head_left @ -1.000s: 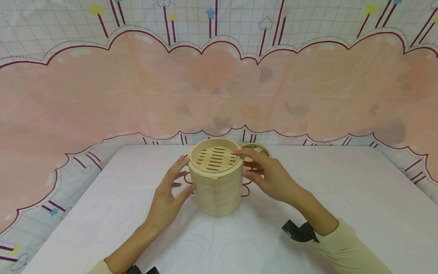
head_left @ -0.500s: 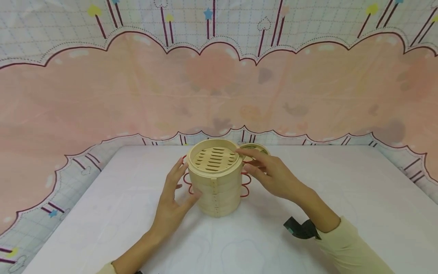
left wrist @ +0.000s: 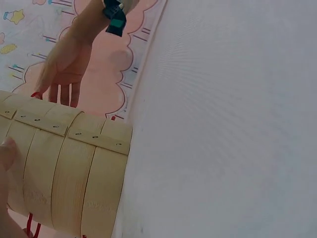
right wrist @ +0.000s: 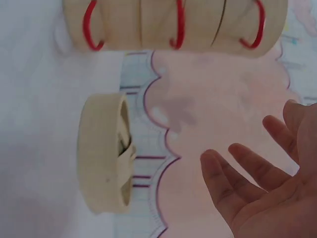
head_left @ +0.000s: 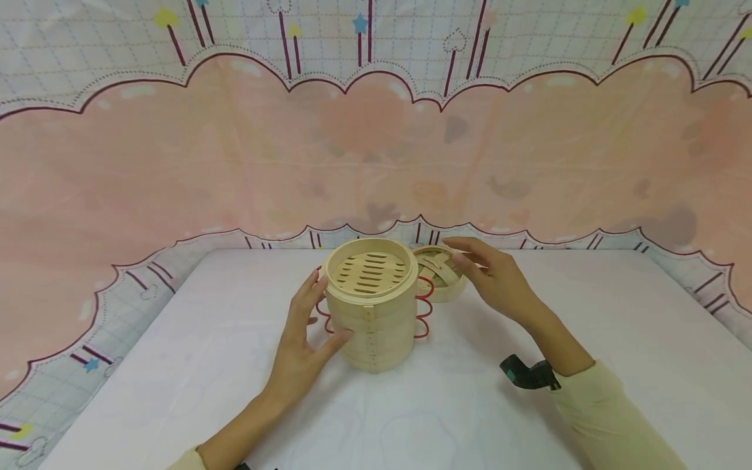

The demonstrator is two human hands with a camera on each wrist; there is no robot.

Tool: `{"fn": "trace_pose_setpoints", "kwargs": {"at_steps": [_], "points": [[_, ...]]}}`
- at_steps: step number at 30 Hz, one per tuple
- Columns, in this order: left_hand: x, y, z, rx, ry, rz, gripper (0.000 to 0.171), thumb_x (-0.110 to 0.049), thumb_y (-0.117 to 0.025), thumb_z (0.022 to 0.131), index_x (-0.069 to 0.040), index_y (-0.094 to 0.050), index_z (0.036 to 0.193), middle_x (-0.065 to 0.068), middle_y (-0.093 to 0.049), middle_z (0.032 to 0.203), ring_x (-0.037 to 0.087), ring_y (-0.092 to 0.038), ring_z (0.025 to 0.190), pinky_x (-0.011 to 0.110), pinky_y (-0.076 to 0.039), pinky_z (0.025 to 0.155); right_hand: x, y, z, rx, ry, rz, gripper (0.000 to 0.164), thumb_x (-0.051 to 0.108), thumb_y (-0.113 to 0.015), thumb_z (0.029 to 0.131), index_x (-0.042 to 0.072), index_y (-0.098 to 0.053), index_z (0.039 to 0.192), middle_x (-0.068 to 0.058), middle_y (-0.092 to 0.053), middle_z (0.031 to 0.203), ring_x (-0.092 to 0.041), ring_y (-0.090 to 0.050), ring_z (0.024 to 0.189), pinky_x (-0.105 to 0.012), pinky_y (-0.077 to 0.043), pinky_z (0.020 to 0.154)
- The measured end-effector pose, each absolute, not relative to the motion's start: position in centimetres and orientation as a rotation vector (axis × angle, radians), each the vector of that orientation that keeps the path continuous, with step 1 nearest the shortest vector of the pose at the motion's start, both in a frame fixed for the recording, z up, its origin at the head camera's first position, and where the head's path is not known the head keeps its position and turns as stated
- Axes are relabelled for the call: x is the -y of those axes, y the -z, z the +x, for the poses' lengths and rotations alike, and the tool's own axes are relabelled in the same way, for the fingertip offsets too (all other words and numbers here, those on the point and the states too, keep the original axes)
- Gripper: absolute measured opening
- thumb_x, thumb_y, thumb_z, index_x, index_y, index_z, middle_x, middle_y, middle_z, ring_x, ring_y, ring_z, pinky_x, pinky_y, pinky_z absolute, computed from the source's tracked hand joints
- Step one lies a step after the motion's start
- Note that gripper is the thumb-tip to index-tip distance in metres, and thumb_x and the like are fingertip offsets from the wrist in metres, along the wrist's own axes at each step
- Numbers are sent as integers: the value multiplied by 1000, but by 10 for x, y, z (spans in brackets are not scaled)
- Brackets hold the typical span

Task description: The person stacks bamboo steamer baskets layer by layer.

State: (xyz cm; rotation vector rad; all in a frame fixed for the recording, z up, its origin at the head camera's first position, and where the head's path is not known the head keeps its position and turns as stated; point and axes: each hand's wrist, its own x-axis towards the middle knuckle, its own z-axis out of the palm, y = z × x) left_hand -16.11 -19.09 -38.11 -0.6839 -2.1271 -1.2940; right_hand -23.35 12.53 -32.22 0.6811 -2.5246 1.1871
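A stack of round bamboo steamer baskets (head_left: pixel 376 326), with slots in its top tier and red loop handles, stands upright on the table. My left hand (head_left: pixel 305 346) holds its left side, thumb across the front and fingers by the upper left rim. In the left wrist view, the thumb (left wrist: pixel 7 154) lies against the stacked tiers. Behind the stack to the right rests the woven bamboo lid (head_left: pixel 437 264), with a strap across its top. My right hand (head_left: pixel 499 281) hovers at the lid's right, fingers extended; the right wrist view shows it apart from the lid.
White cloth covers the table (head_left: pixel 529 391). A patterned pink and white curtain (head_left: pixel 376 163) hangs behind the table's far edge. A dark strap device (head_left: pixel 529 373) sits on the right wrist, near the sleeve.
My right hand has left the top tier's right rim and moved right, toward the lid, uncovering more of it. The left thumb has come farther across the stack's front.
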Motion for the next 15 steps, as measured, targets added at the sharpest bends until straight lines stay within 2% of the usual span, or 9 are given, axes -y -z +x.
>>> {"fn": "trace_pose_setpoints", "kwargs": {"at_steps": [5, 9, 15], "points": [[193, 383, -163, 2167, 1290, -671, 84, -6, -77, 81, -20, -31, 149, -3, -18, 157, 17, -38, 125, 40, -37, 88, -137, 334, -248, 2552, -1270, 584, 38, 37, -52, 99, 22, -55, 133, -4, -54, 135, -29, -51, 121, -53, -43, 95], [195, 385, -164, 2178, 1289, -674, 83, -6, -76, 81, -22, -31, 149, -5, -17, 157, 16, -39, 123, 40, -38, 88, -144, 349, -258, 2561, -1409, 539, 43, 40, -53, 98, 15, -56, 132, -8, -56, 133, -29, -52, 121, -52, -44, 95], [195, 386, -165, 2178, 1279, -686, 82, -6, -76, 81, -20, -31, 149, -3, -17, 157, 16, -41, 120, 41, -40, 87, -147, 369, -266, 2578, -1444, 449, 41, 36, -61, 94, 9, -62, 125, -13, -55, 134, -31, -40, 131, -57, -28, 105]]}}
